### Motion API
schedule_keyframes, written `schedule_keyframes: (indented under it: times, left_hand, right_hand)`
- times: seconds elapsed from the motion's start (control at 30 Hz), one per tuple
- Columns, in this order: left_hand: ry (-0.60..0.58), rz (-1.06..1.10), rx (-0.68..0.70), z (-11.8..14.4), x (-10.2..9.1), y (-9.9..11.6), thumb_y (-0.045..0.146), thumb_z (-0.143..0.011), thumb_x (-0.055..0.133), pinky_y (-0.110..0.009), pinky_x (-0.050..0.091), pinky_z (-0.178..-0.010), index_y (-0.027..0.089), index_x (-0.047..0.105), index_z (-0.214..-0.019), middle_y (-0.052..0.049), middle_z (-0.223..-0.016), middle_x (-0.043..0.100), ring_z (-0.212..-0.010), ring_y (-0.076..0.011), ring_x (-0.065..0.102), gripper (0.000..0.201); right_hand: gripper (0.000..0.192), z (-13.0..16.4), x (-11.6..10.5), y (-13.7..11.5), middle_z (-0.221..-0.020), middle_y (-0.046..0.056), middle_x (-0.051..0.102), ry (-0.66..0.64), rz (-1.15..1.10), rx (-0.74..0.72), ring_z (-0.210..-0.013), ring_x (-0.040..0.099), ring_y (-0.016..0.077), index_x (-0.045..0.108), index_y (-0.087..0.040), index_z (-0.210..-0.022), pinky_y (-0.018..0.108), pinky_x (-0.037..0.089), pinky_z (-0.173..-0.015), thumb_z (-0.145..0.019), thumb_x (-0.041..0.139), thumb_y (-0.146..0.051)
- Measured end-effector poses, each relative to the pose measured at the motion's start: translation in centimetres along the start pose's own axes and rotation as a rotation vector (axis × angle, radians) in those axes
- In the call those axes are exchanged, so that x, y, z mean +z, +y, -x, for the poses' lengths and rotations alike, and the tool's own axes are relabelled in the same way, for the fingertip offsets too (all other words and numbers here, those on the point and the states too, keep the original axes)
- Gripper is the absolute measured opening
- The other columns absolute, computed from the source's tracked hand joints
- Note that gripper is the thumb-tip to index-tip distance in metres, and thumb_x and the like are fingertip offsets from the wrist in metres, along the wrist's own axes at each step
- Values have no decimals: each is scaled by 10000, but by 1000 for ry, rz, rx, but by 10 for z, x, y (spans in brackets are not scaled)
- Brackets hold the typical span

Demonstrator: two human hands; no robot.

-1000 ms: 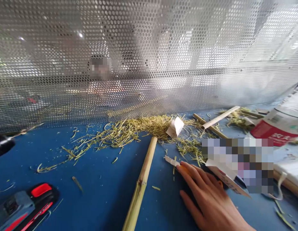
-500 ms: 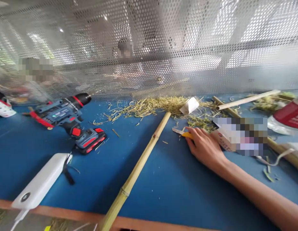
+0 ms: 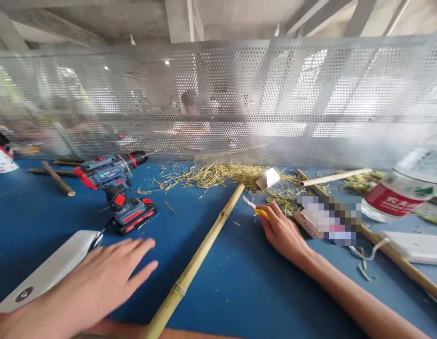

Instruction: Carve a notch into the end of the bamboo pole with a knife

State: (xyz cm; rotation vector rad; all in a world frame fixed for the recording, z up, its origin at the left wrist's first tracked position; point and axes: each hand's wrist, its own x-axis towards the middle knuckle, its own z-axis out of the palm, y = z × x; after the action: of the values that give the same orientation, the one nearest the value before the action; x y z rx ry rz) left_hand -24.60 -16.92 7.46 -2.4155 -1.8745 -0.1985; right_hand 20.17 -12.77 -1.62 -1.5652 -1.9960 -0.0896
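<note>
Work in hand: picking up a small utility knife with yellow handle and short pale blade from the blue work table; the cutting itself had not begun, as I judge.
Right hand: fingers were closed on the yellow handle, blade pointing to about 10 o'clock, low above the table.
Left hand: open, fingers spread apart, holding nothing; it hovered near the long yellow-green bamboo pole, at 9 o'clock from it.
Bamboo pole: lay diagonal on the table, from the near edge up to the pile of thin dry green shavings at 12 o'clock.
Knife position: just at 3 o'clock of the pole's far part, not touching it.
Around: red and grey cordless drill at 10 o'clock of the left hand; white flat power bank just beside that hand.
Next move, my judgement: the left hand would need to press the pole steady, and the blade must be turned away from the fingers.
</note>
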Motion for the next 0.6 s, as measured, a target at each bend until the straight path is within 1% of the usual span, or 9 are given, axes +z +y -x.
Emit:
schedule_keyframes:
  times: [0.03,0.07,0.1,0.17,0.23,0.33,0.4,0.5,0.6]
  left_hand:
    - [-18,-131,-19,-2,5,-5,440,-953,564,-633,523,-1063,260,750,-1352,-152,-1339,744,-1255,-443,667,475]
    - [-20,-239,-62,-1,10,-12,464,-980,467,-659,524,-1008,217,697,-1449,-203,-1383,713,-1259,-481,648,577]
    - [-8,-301,-116,2,12,-20,520,-1001,405,-644,536,-956,170,625,-1531,-238,-1443,669,-1284,-496,623,672]
    - [-8,-375,-242,14,14,-35,582,-1008,356,-607,543,-892,113,531,-1597,-263,-1560,576,-1293,-507,593,773]
    - [-12,-415,-364,26,14,-48,570,-1037,309,-589,525,-882,106,494,-1609,-260,-1577,560,-1202,-489,615,759]
    - [-12,-415,-479,34,12,-59,481,-1103,188,-536,495,-887,117,485,-1594,-247,-1384,682,-1075,-423,642,679]
    - [-11,-386,-489,29,13,-64,451,-1124,138,-478,488,-890,162,500,-1575,-209,-1286,722,-1076,-380,645,647]
    - [-15,-351,-484,17,14,-71,443,-1135,85,-430,483,-896,223,565,-1511,-165,-1286,721,-1090,-343,650,648]
    - [-19,-328,-466,2,13,-79,447,-1135,57,-425,475,-932,183,581,-1501,-183,-1317,700,-1131,-351,648,692]
  right_hand:
    - [336,2,-1,0,-1263,137,684,4,-9,-4,-892,775,249,609,-197,-1360,347,611,-660,-1166,376,-342]
    - [333,4,-2,2,-1255,137,686,20,-16,-8,-897,778,252,611,-201,-1353,354,617,-670,-1165,382,-353]
    - [330,5,-3,3,-1251,137,689,33,-20,-13,-897,780,254,615,-207,-1345,362,622,-679,-1162,390,-364]
    - [330,5,-2,7,-1223,128,699,42,-19,-19,-873,783,259,630,-216,-1322,372,621,-665,-1154,402,-384]
    - [338,4,1,8,-1210,119,703,34,-19,-16,-821,780,255,643,-218,-1303,371,607,-624,-1148,402,-399]
    - [344,4,3,6,-1217,112,705,5,-9,-9,-779,775,249,650,-225,-1286,363,584,-583,-1144,396,-408]
    - [343,6,3,3,-1229,109,706,-11,-3,-7,-790,777,248,644,-228,-1289,360,582,-594,-1148,390,-410]
    - [350,8,2,2,-1243,107,703,-29,-5,-9,-801,778,240,632,-224,-1301,362,587,-629,-1161,372,-410]
    - [351,8,0,2,-1255,110,699,-47,0,-19,-818,783,246,637,-220,-1304,369,593,-634,-1161,371,-400]
